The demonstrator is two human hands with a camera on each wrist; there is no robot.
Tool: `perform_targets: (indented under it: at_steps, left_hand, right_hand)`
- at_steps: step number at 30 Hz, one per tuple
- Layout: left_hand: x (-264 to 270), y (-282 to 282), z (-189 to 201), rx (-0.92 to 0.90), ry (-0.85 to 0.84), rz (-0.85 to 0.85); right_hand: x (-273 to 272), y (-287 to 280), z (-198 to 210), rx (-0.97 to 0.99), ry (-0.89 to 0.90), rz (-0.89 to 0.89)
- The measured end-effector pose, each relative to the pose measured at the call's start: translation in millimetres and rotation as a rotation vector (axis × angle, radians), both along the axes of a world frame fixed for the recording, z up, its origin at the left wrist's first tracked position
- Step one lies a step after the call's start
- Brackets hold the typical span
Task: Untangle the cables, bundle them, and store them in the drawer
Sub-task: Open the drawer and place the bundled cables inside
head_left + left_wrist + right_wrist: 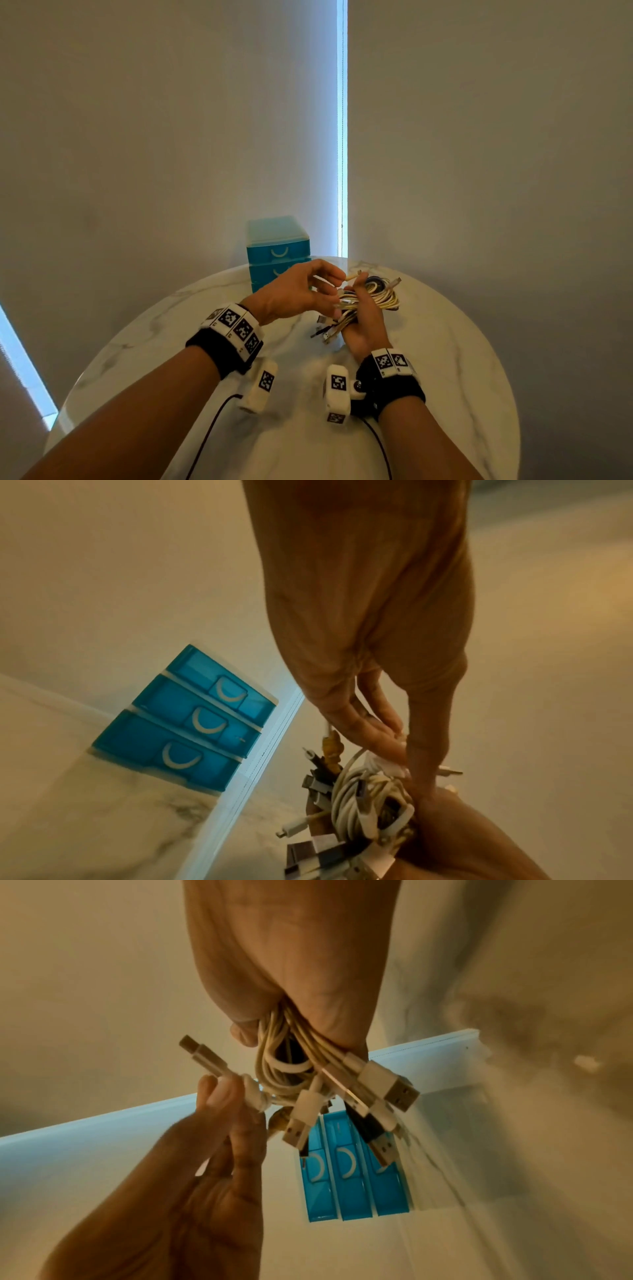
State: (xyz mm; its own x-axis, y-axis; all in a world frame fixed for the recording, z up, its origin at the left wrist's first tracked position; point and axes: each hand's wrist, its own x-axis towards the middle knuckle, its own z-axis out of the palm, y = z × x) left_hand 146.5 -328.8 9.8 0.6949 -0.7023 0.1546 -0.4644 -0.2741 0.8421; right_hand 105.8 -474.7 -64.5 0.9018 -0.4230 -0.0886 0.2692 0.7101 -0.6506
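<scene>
My right hand [362, 310] is raised above the table and grips a coiled bundle of white and yellowish cables [378, 295] around its middle. Several USB plugs [390, 1085] stick out below the fist [291, 988]. Just left of the bundle, my left hand [337, 279] pinches one loose cable end [205, 1056] between thumb and fingertips [380, 737]. That cable runs back into the bundle [369, 799]. The blue three-drawer unit [278, 251] stands at the table's far edge behind my left hand, and all its drawers [192, 723] are closed.
The round white marble table [445, 359] lies under both hands. Behind the table hang grey blinds, with a bright vertical gap [342, 137] between them. Black wires run from both wrist cameras toward me along the near part of the table.
</scene>
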Motion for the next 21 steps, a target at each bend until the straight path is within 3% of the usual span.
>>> perform_targets:
  at_steps: [6,12,17,21]
  left_hand:
    - [9.3,-4.2,6.5,0.026,-0.319,0.217]
    - [25.9,-1.7,9.4,0.109,-0.29,0.24]
    - [35.2,-0.8,28.2,0.148,-0.193,0.202]
    - [41.0,-4.3,47.4,0.306,-0.154,0.155]
  right_hand:
    - [2.0,1.0,0.4,-0.038,-0.008,0.099]
    - [3.7,5.4,-2.6,-0.175,-0.011,0.163]
    - [-4.2,13.5,0.6,-0.262,-0.135,0.3]
    - [-0.2,14.2,-4.9,-0.262,-0.138,0.363]
